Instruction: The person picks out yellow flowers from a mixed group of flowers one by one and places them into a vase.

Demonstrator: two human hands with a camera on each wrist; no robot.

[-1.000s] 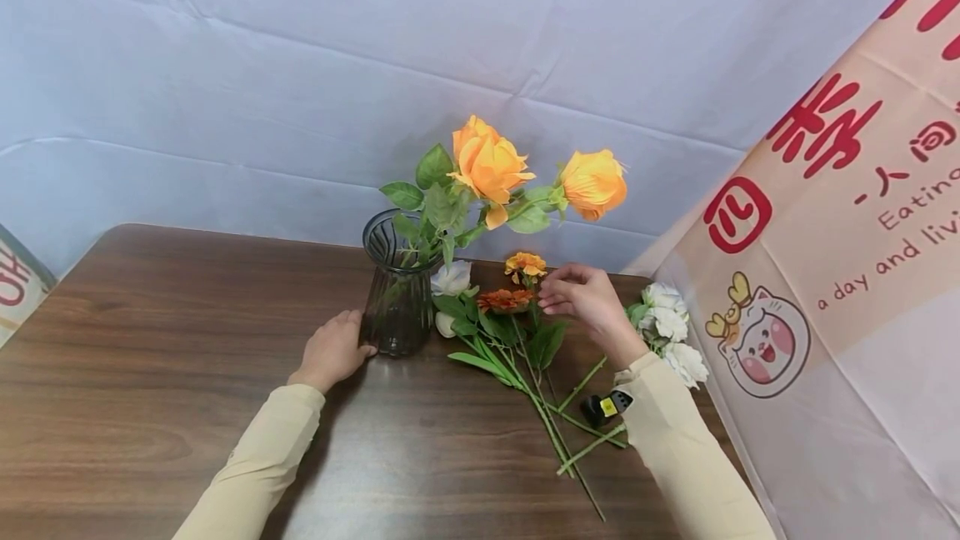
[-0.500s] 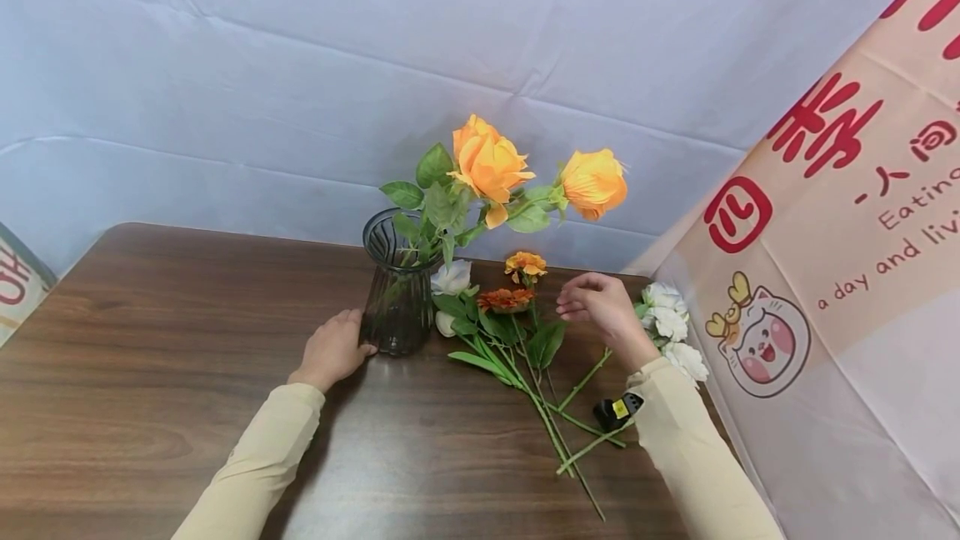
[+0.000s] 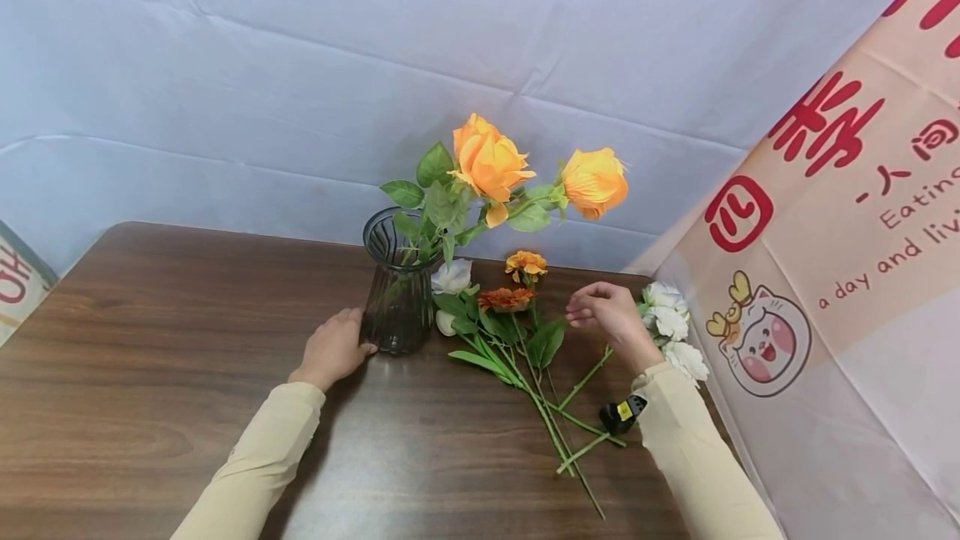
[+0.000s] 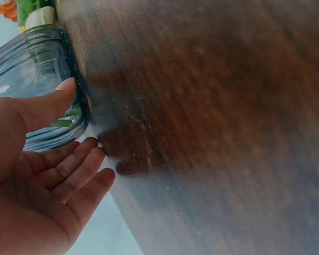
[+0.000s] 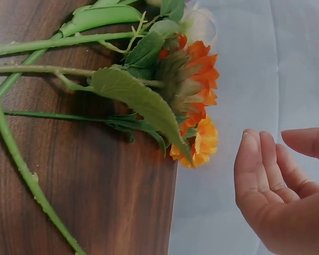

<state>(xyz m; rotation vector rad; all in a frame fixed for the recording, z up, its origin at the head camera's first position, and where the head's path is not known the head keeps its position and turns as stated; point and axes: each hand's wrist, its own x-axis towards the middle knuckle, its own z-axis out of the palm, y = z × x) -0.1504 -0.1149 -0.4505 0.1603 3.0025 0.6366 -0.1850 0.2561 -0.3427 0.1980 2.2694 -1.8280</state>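
Observation:
A dark ribbed glass vase [image 3: 397, 315] stands upright on the table. My left hand [image 3: 332, 350] holds it low on its left side; in the left wrist view the thumb [image 4: 53, 106] lies against the glass, fingers on the far side. Two yellow-orange roses, a large one [image 3: 489, 163] and a smaller one [image 3: 592, 183], lean right out of the vase. My right hand [image 3: 611, 315] hovers with loosely bent fingers and nothing in them, right of the orange daisy-like flower [image 3: 505, 299] and the small yellow-orange flower [image 3: 527, 263], both lying on the table.
Crossing green stems [image 3: 551, 427] spread toward the table's front right. White flowers [image 3: 666, 319] lie at the right edge, beside the printed banner [image 3: 825, 273]. A white bloom [image 3: 452, 277] is just right of the vase. Pale cloth [image 3: 262, 107] hangs behind the wooden table [image 3: 187, 357].
My right hand has drawn back to the right and slightly toward me, away from the orange flowers. My left hand and the vase have stayed in place.

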